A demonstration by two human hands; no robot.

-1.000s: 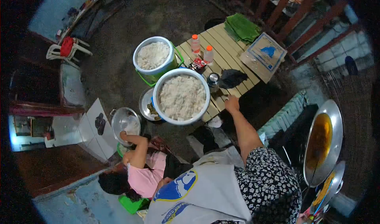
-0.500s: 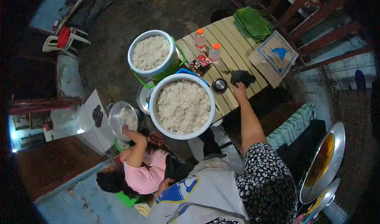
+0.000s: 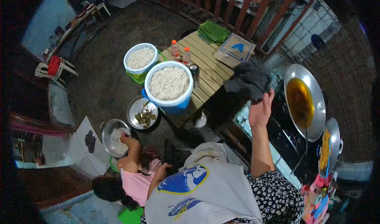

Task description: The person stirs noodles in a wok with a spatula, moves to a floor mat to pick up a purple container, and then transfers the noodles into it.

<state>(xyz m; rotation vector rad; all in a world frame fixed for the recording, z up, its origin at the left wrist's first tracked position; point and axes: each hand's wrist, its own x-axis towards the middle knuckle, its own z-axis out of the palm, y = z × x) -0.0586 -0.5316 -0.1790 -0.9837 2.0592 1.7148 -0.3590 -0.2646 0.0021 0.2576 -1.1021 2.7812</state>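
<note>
My right hand [image 3: 261, 110] is raised beyond the table's right side, near the big wok, and grips the edge of a crumpled dark cloth [image 3: 249, 81]. The cloth spreads out beyond my fingers. Low at my left side, my left hand [image 3: 160, 172] is closed beside a dark, cloth-like thing [image 3: 170, 156]; its fingers curl on it, and its outline is hard to make out. The wok [image 3: 291, 71] holds brownish-yellow oil, with a long-handled utensil [image 3: 303, 153] leaning in it.
Two buckets of white rice [image 3: 169, 83] [image 3: 141, 58] stand left of the slatted table [image 3: 206, 81]. On it are bottles [image 3: 187, 56], green leaves [image 3: 213, 32] and flattened cardboard [image 3: 235, 50]. A person in pink [image 3: 134, 184] reaches into a metal pot [image 3: 106, 139]. Another pan [image 3: 335, 135] holds yellow food.
My right hand has lifted the dark cloth off the table and carried it right toward the wok. My view has turned right. The left hand has risen slightly.
</note>
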